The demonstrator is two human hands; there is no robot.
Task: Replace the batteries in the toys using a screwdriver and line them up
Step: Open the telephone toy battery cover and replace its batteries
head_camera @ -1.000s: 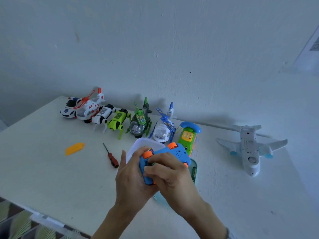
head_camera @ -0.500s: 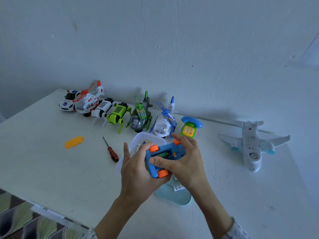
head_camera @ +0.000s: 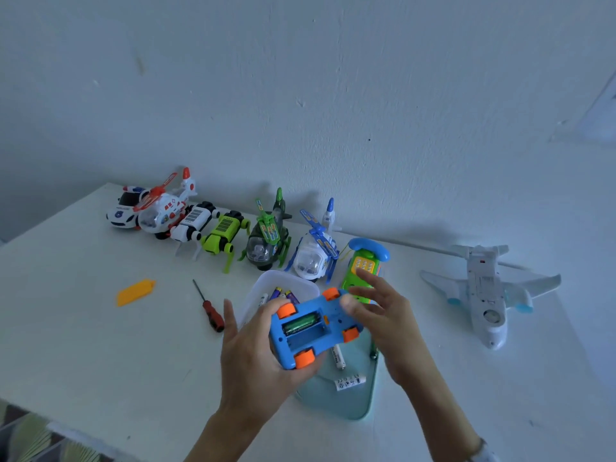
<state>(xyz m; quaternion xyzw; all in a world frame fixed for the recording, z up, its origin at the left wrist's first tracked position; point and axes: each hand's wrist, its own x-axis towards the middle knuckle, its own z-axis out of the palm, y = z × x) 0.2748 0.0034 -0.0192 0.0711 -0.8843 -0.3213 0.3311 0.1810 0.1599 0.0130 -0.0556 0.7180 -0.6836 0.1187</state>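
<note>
While seven toys already stand in a row along the wall, from the police car (head_camera: pixel 122 211) to the toy phone (head_camera: pixel 361 271), the blue car (head_camera: pixel 311 328) is mid-service, so the job reads as mostly done.

- Blue car: belly up, wheels orange, held above the teal tray (head_camera: pixel 353 400). Compartment cover off; one green battery (head_camera: pixel 300 323) seated in the far slot, near slot bare.
- Left hand (head_camera: pixel 253 358): cupped under the car, fingers wrapped round its left end, gripping it.
- Right hand (head_camera: pixel 380 311): thumb resting on the car's right end, other fingers spread and loose; grasping nothing.
- Left of the car: screwdriver (head_camera: pixel 210 306) lying unused; further left an orange cover (head_camera: pixel 135 291), likely the car's lid.
- Right of the car, well apart: white airplane (head_camera: pixel 483 295), upside down, not yet in the row.
- Still to do, by my reckoning: second battery, lid, screw, then the plane.

Hard to make out: the white tub (head_camera: pixel 266 285) behind the car is half hidden, only battery tips showing; two loose batteries (head_camera: pixel 348 383) on the tray, spent or fresh unknown. Plane's hatch state unclear.
</note>
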